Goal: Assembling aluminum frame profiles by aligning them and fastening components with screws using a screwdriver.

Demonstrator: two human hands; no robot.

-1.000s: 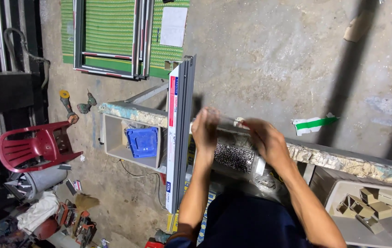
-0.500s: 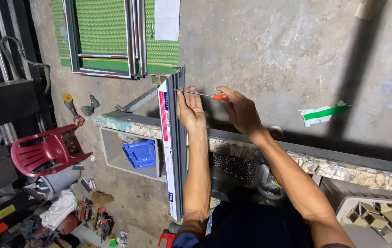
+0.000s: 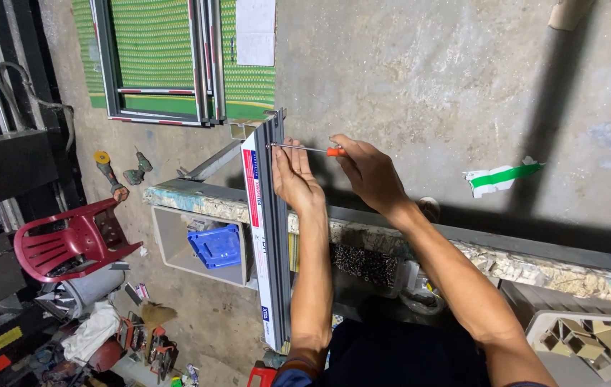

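The left hand [image 3: 297, 183] wraps its fingers round the grey aluminium frame profile [image 3: 271, 236] propped on the table [image 3: 363, 236]. The right hand [image 3: 370, 172] grips an orange-handled screwdriver [image 3: 304, 149], tip at the profile's top. The profile looks stiff, light and smooth; hold it mid-length.

open concrete floor [image 3: 427, 79] beyond and right of the right hand [image 3: 370, 172], free for passing. blocked on the left by the upright aluminium profile [image 3: 266, 236], left hand [image 3: 294, 179] pressed against it. below, hemmed by the bench edge [image 3: 463, 251]; further left, red chair [image 3: 69, 240] and stacked frames [image 3: 162, 64].
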